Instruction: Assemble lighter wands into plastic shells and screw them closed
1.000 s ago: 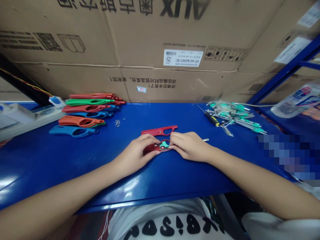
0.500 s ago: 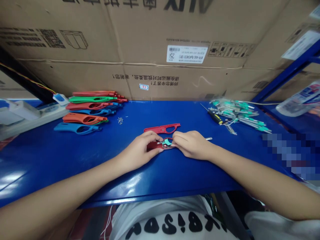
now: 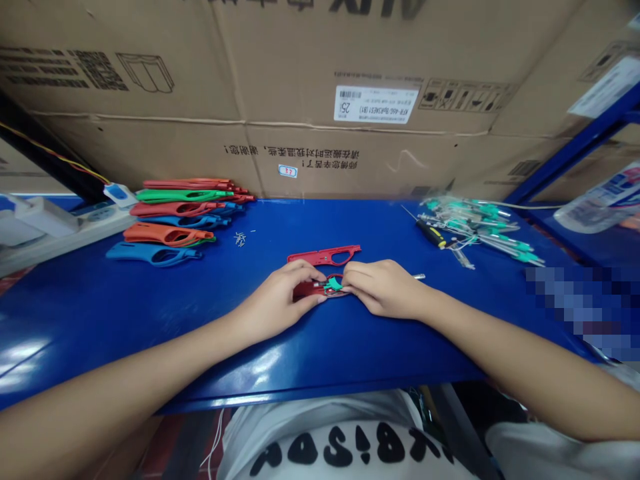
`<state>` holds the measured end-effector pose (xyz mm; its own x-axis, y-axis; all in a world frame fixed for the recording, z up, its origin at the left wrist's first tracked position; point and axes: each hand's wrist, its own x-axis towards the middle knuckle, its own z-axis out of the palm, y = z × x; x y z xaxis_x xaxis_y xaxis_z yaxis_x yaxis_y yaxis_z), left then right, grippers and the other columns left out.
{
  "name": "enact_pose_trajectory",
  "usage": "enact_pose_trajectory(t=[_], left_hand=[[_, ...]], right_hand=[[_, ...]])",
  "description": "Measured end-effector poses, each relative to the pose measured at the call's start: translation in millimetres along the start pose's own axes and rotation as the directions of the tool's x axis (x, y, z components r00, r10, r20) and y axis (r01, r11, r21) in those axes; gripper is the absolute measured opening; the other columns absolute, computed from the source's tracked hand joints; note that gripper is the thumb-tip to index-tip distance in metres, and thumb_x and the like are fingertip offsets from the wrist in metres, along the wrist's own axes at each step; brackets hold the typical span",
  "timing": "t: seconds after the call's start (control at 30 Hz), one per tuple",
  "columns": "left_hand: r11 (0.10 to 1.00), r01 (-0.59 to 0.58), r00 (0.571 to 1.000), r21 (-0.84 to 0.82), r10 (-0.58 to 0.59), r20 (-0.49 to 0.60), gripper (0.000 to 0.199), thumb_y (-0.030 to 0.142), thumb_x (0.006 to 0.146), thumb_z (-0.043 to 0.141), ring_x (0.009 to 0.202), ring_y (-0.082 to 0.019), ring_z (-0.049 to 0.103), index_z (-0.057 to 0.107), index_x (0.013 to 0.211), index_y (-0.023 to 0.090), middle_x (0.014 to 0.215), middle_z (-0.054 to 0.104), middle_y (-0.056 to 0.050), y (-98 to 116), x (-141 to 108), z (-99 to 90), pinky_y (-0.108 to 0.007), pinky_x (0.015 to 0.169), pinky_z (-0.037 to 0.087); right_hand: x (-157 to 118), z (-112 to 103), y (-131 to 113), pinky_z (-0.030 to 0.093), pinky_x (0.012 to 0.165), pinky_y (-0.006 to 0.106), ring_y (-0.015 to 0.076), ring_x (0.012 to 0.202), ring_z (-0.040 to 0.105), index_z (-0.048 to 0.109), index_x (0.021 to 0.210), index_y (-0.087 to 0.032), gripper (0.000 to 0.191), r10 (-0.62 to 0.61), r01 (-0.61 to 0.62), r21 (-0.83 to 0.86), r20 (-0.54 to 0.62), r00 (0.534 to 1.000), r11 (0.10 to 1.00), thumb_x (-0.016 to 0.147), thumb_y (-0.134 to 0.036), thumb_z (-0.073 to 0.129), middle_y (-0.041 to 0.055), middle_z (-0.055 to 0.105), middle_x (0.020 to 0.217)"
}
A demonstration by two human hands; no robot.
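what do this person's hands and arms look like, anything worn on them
The left hand and right hand are bare, without gloves; no watch or bracelet shows. Pale cloth, probably a sleeve, shows below the right forearm.

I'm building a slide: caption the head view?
Left hand holds an open red shell; right hand is at the green part inside it.

Light glints off a blue table (image 3: 150,293) backed by brown cardboard (image 3: 280,73) whose white label (image 3: 376,105) shows an upside-down 25.
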<state>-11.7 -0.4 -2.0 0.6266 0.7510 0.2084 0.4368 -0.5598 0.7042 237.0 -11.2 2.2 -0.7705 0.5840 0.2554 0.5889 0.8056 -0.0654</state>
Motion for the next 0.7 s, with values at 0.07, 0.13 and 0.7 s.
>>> enact_pose_trajectory(t=[0.07,0.13,0.7], left_hand=[[1.0,-0.002,1.0,-0.005,0.002,-0.002,0.019,0.019,0.088,0.069,0.1,-0.02,0.064,0.068,0.108,0.018,0.106,0.067,-0.005,-0.1,0.1,0.2,-0.037,0.092,0.051],[1.0,-0.005,1.0,-0.006,0.005,-0.006,0.019,0.019,0.089,0.069,0.101,-0.02,0.064,0.067,0.108,0.018,0.107,0.068,-0.005,-0.8,-0.2,0.9,-0.038,0.093,0.051],[0.992,-0.094,0.996,0.08,0.092,0.019,0.03,0.025,0.095,0.063,0.113,-0.023,0.06,0.06,0.125,0.023,0.121,0.065,-0.006,-1.5,-4.8,0.6,-0.042,0.099,0.049]], right_hand=[[-0.2,1.6,0.1,0.027,0.056,0.026,0.0135,0.07,0.054,0.06,0.094,-0.017,0.021,0.001,-0.001,0.001,-0.019,1.0,1.0,0.101,-0.018,0.041,0.0055,0.067,0.092],[-0.3,2.6,0.4,0.028,0.057,0.026,0.0135,0.071,0.055,0.061,0.094,-0.017,0.021,-0.003,0.003,0.002,-0.033,0.999,1.0,0.1,-0.017,0.041,0.0058,0.067,0.094],[-0.8,-1.9,0.8,0.03,0.058,0.027,0.0131,0.067,0.052,0.065,0.094,-0.015,0.024,-0.065,0.064,-0.07,-0.021,0.998,0.996,0.101,-0.019,0.042,0.0057,0.067,0.092]])
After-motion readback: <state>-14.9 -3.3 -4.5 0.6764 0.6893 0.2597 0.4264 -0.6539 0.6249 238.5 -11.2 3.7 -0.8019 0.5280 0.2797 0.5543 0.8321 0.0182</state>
